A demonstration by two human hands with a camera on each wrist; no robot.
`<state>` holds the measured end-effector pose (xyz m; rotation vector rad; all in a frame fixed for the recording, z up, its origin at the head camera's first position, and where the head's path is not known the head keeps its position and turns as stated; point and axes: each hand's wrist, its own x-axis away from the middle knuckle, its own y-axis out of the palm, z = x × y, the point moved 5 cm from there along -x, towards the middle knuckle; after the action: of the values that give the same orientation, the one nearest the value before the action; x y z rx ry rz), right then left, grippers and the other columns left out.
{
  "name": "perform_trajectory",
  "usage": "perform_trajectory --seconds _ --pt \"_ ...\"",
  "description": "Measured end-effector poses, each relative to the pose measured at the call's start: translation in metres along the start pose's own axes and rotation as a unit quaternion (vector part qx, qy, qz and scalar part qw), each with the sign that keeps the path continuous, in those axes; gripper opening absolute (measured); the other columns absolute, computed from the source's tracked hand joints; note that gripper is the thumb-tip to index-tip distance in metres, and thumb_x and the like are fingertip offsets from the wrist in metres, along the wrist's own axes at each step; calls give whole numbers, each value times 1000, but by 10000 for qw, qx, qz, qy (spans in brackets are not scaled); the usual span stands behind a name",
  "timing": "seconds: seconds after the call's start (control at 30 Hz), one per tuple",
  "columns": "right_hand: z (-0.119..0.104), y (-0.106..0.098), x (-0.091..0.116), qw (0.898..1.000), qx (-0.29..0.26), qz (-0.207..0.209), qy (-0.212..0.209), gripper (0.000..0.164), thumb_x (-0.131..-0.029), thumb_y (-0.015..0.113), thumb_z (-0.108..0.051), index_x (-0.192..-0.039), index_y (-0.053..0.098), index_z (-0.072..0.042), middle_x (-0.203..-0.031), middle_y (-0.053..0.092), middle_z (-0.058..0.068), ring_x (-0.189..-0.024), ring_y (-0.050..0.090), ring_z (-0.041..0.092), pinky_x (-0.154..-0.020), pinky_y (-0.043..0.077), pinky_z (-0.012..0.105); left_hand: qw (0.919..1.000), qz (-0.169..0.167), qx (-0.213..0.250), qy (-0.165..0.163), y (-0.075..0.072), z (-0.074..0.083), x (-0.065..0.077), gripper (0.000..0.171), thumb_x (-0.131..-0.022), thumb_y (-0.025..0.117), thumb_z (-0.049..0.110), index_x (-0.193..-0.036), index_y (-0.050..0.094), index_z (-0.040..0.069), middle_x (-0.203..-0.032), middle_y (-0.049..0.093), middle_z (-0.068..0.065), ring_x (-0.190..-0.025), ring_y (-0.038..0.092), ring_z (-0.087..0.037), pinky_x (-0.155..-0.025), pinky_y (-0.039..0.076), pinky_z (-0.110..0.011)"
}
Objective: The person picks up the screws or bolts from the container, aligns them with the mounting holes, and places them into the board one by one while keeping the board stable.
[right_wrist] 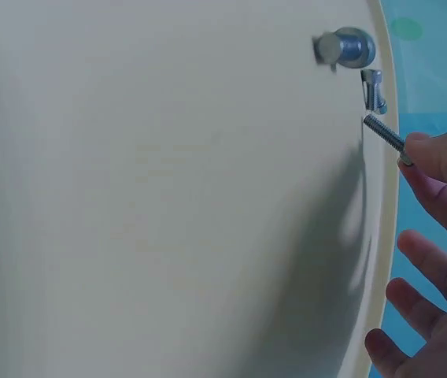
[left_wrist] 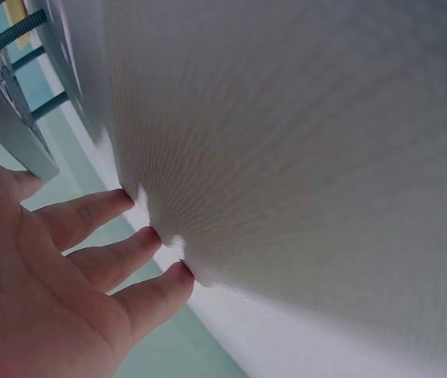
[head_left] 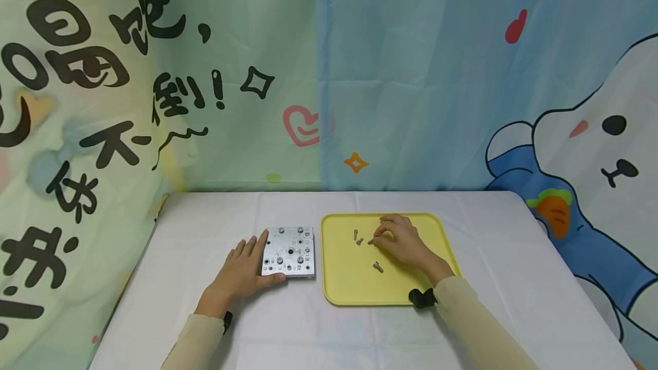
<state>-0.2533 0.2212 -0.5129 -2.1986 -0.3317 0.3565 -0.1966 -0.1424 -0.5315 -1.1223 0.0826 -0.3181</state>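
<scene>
A silver metal plate (head_left: pixel 288 252) with several holes and bolt heads lies on the white table, left of the tray. My left hand (head_left: pixel 241 272) is spread along its left side, fingers extended, the thumb by its near corner. In the left wrist view, threaded bolts (left_wrist: pixel 20 30) stick out beneath the plate, and three fingertips of the left hand (left_wrist: pixel 66 276) press the tablecloth. Over the yellow tray (head_left: pixel 349 287), my right hand (head_left: pixel 403 238) pinches a bolt (right_wrist: pixel 386 134) between thumb and index finger, its threaded end pointing away from the fingers. The other fingers are loosely bent.
Loose bolts lie on the tray: one (head_left: pixel 378 267) nearer its middle, plus two toward the back left, a standing-looking one (head_left: pixel 356 234) and a smaller one (head_left: pixel 360 241). A printed curtain (head_left: pixel 401 101) hangs right behind the table (head_left: pixel 241 210).
</scene>
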Motion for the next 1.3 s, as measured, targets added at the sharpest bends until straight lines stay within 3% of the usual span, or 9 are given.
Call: perform_trajectory --seconds 0.33,0.8,1.3 --pt "-20 0 -4 9988 163 92 -448 4 -93 72 -12 -89 72 -13 -135 53 27 -129 40 51 -101 27 72 10000 -13 9 10 0 0 0 112 -81 66 72 -161 18 9 -155 31 -30 -142 24 -53 -112 23 -65" --pt "-72 4 -14 9946 146 85 -1024 8 -89 76 -13 -87 70 -16 -134 55 23 -128 40 50 -98 32 71 10000 -29 30 -35 1 -1 0 113 -81 66 73 -161 17 10 -156 30 -29 -143 24 -52 -113 22 -65" --pt "-113 32 -18 9897 179 -269 -1393 10 -89 77 -16 -86 68 -19 -136 55 18 -131 42 42 -102 33 66 10000 -29 14 -10 -1 0 1 112 -81 67 71 -161 18 9 -155 31 -29 -143 23 -52 -113 22 -65"
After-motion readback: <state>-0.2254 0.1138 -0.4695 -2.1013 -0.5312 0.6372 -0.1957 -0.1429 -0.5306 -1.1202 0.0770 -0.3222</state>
